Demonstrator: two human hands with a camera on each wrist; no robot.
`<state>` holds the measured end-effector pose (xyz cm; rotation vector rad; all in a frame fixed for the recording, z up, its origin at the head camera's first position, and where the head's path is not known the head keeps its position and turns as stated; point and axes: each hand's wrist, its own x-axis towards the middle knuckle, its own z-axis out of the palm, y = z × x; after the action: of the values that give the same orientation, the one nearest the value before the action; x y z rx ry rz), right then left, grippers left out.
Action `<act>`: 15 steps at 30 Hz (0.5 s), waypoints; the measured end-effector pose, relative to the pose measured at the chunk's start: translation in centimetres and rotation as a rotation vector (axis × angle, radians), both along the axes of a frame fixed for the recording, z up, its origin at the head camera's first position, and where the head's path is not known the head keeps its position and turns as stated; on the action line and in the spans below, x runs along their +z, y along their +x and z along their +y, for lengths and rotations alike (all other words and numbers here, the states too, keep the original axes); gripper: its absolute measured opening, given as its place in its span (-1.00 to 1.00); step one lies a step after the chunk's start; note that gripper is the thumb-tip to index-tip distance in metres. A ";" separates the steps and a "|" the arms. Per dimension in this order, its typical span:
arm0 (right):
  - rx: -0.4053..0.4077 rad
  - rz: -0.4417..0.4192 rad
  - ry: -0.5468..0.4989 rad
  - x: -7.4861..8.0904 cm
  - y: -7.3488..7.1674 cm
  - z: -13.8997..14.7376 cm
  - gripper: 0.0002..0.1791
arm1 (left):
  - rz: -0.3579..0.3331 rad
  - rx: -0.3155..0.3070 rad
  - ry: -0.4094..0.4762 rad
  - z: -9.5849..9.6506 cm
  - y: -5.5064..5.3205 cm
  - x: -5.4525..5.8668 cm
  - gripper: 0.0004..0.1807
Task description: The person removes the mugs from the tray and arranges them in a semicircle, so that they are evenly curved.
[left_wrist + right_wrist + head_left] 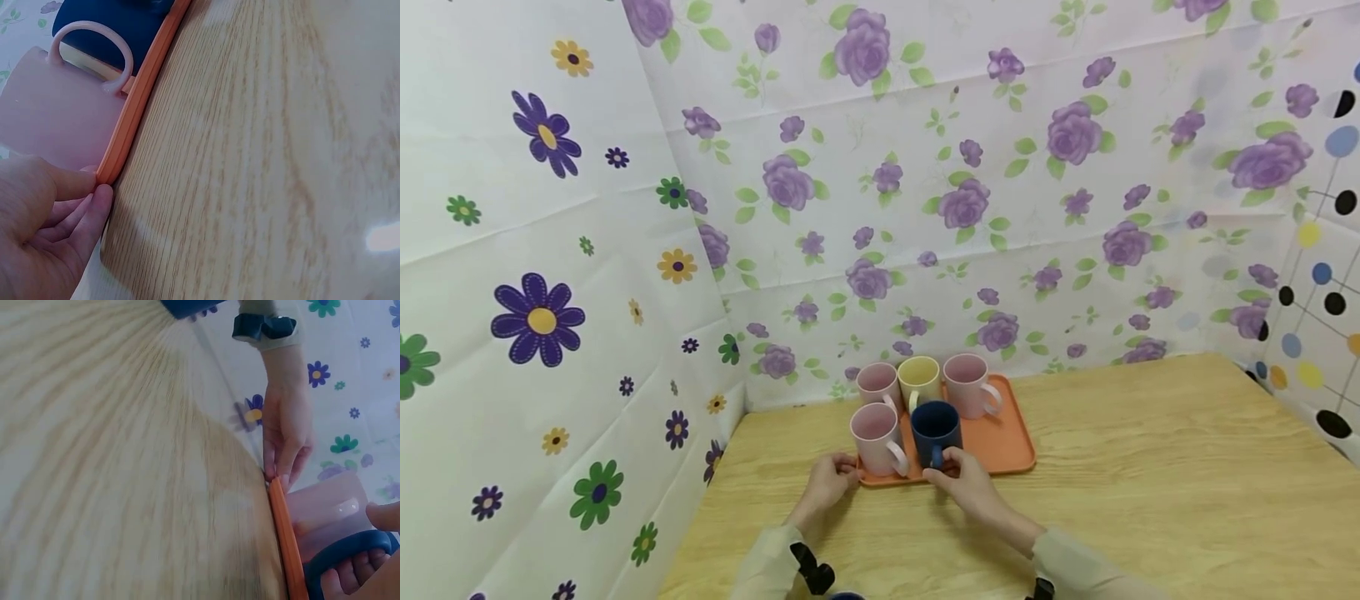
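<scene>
An orange tray (1000, 442) lies on the table by the back wall, bearing several mugs. My left hand (829, 481) pinches the tray's near left corner between thumb and fingers, as the left wrist view shows. On the tray's front row stand a pink mug (874, 442) and, to its right, a dark blue mug (936, 425). My right hand (967, 485) holds the blue mug's handle (350, 542), its fingers curled through the loop. Behind them are another pink mug (877, 383), a yellow mug (919, 382) and a third pink mug (967, 387).
The wooden table (1150, 467) reaches far to the right of the tray. Flowered sheets (925, 167) hang at the back and left. At the bottom edge of the head view, a dark blue rim (847, 596) shows, mostly cut off.
</scene>
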<state>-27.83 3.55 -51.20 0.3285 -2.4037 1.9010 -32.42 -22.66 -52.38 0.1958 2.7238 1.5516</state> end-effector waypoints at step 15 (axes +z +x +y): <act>-0.172 0.098 0.086 -0.7 -0.2 2.6 -0.88 | 0.007 -0.011 0.025 -0.1 0.1 0.0 -0.74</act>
<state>-28.04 6.12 -51.86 0.2055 -2.3697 1.6749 -32.35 -22.74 -52.43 0.2163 2.7043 1.5859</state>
